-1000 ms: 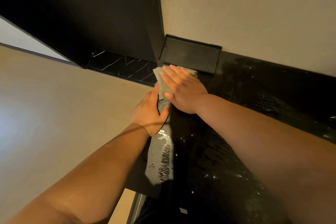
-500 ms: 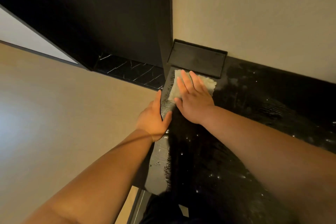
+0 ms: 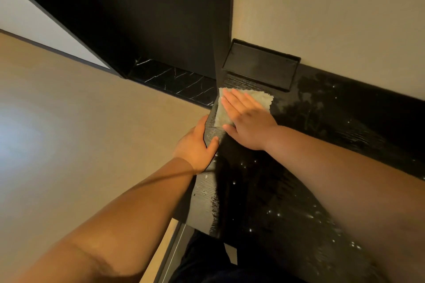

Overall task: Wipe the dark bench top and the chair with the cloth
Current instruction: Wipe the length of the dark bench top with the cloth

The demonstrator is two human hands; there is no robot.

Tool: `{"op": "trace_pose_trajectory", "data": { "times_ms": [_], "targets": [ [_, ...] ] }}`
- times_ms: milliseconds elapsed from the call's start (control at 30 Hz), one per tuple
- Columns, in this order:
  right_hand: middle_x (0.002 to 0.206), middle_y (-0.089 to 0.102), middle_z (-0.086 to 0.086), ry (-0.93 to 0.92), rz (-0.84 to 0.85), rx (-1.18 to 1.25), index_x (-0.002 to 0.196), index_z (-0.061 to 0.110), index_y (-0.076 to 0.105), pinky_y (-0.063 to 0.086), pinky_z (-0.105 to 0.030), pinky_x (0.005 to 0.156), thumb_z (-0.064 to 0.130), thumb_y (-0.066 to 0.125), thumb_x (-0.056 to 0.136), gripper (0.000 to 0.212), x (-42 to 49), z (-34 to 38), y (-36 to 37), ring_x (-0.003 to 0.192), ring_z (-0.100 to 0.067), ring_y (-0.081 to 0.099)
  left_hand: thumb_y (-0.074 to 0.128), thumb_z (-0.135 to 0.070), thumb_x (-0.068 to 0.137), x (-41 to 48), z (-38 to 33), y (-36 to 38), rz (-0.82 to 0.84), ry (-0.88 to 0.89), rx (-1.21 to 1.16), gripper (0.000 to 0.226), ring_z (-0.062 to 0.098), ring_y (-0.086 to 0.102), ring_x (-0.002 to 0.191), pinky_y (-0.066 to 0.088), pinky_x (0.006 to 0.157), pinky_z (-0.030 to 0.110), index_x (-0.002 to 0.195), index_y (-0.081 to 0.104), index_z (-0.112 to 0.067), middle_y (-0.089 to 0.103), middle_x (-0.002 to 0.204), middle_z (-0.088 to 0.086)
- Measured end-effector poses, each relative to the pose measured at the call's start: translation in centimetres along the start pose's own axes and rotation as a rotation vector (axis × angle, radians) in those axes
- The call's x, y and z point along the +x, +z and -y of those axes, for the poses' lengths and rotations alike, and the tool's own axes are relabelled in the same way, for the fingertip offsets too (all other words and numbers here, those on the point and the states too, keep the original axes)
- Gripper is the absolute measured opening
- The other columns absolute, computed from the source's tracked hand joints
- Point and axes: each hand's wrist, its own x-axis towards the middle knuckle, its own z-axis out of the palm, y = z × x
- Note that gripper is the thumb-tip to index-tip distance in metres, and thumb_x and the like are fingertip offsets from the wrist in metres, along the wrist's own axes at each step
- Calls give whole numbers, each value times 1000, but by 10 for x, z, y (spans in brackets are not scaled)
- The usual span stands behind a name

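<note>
— Now, location of the cloth [image 3: 262, 99]?
— Flat on the bench top [image 3: 276, 190], at its far left corner, just in front of the shallow black tray [image 3: 259, 66] by the wall.
— Hands?
— Right hand [image 3: 248, 122] lies spread on the cloth, fingers straight, pressing it down. Left hand [image 3: 195, 145] grips the bench top's left edge, thumb on top, fingers over the side.
— Progress?
— Judged partial. Wet streaks and droplets show across the bench top, suggesting much of it is covered. A hazy smear shows to the right of the cloth. Corner in hand.
— Outstanding?
— That smear, any unwiped stretch, and the chair entirely; no chair is in view
</note>
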Motion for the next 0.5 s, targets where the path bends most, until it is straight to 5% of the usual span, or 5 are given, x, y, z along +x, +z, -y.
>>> {"op": "trace_pose_trajectory", "data": {
  "times_ms": [267, 400, 500],
  "targets": [
    [175, -15, -4, 144, -12, 100, 167, 13, -6, -8, -42, 130, 56, 29, 107, 81, 32, 5, -12, 161, -22, -14, 49, -57, 95, 0, 1, 2, -7, -46, -12, 68, 26, 67, 106, 55, 90, 40, 158, 30, -39, 70, 124, 3],
    [176, -10, -4, 39, -24, 69, 168, 15, -1, 0, -47, 131, 56, 34, 106, 82, -13, 20, 9, 161, -24, -11, 51, -59, 96, 0, 1, 1, 4, -52, -26, 65, 23, 68, 103, 56, 87, 41, 155, 34, -39, 70, 121, 1],
    [175, -16, 3, -42, 21, 61, 167, 20, -4, -9, -41, 129, 59, 29, 106, 80, -33, 9, 14, 159, -16, -19, 54, -57, 99, 0, 0, 0, 17, -49, -75, 58, 19, 67, 103, 58, 90, 43, 152, 35, -43, 70, 121, -3]
  ]
}}
